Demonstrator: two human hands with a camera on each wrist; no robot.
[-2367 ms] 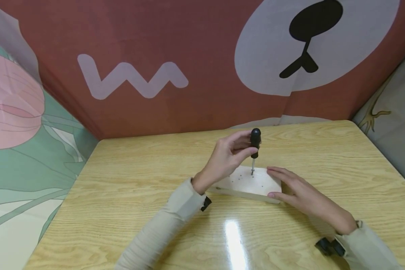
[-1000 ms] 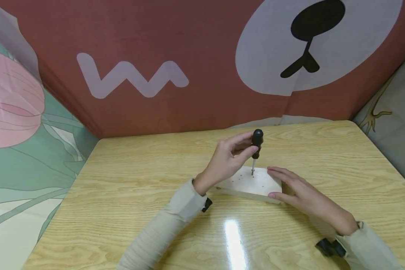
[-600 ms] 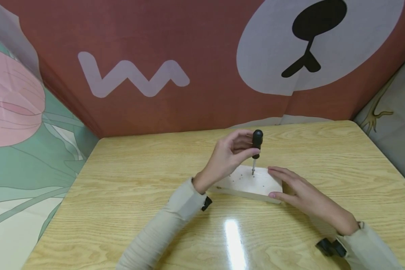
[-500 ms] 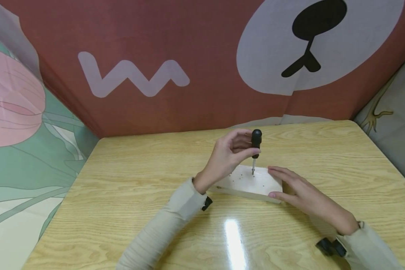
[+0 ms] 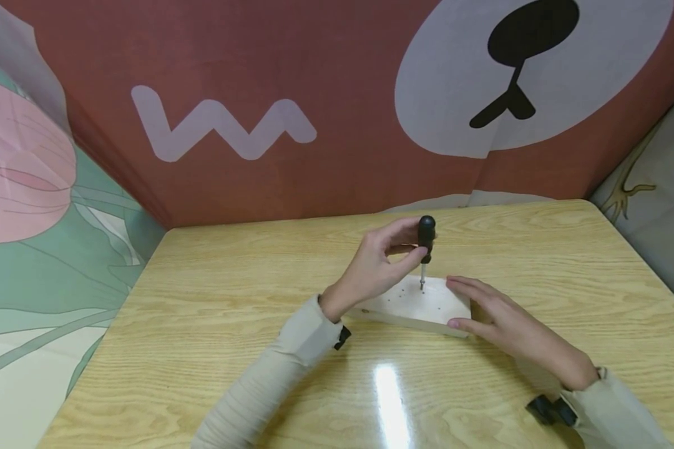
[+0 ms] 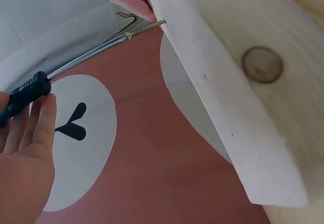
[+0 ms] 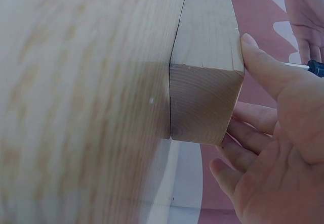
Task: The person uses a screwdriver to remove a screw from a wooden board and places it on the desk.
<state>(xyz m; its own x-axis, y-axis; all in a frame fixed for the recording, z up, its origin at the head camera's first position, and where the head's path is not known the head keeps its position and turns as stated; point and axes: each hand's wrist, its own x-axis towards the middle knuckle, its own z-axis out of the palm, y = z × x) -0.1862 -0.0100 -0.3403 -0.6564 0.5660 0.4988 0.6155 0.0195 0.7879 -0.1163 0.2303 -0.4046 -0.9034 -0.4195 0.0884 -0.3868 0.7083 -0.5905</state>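
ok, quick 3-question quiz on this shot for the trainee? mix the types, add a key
1. Which hand holds the screwdriver?
2. True or false: the screw sits flush with the face of the wooden block.
3. Where is the right hand?
A) on the screwdriver
B) at the right end of the wooden block
C) off the wooden block, flat on the tabletop

Key:
1. The left hand.
2. False; the left wrist view shows its thread standing out of the face.
3. B; thumb on one side, fingers on the other.
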